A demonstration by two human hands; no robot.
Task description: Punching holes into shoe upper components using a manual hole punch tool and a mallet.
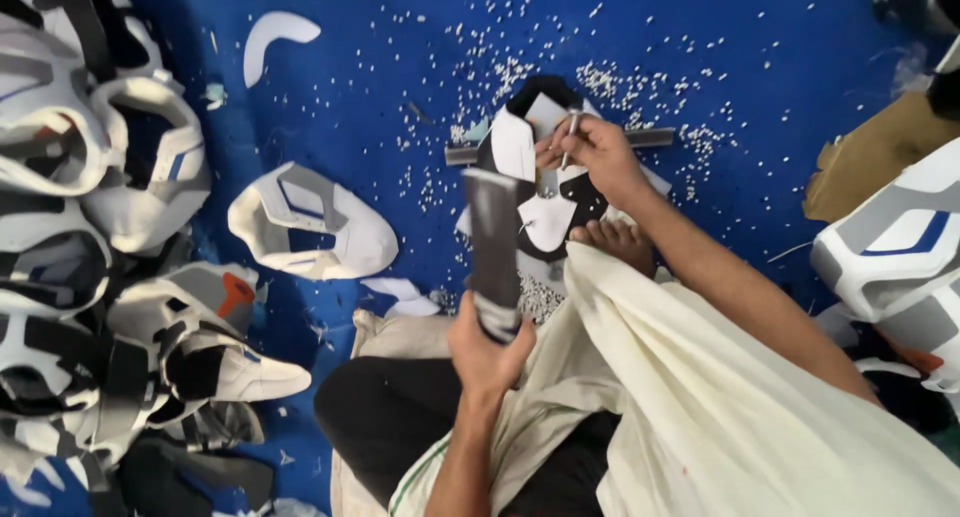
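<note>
1. Two grips: left hand (487, 352) wrapped tight round the lower end of a flat grey striking bar (493, 242); right hand (595, 152) pinching a thin metal punch (570, 137) between thumb and fingers, tip down on the shoe upper (535, 182).
2. Risk: the fingers on the punch sit right beside where the bar would land; an off-line blow could hit the right hand, or the bare foot (615, 239) just beside the upper.
3. Risk: the punch looks a little tilted, so a blow may skid it and mark the wrong spot.
4. Upper lies flat on the blue floor (760, 47), across a grey bar (640, 139), long axis running away from the person, black collar end farthest.
5. Striking bar's long axis near upright in view, free end pointing away.
6. White punched bits (610, 77) scattered around; more uppers (310, 222) left.
</note>
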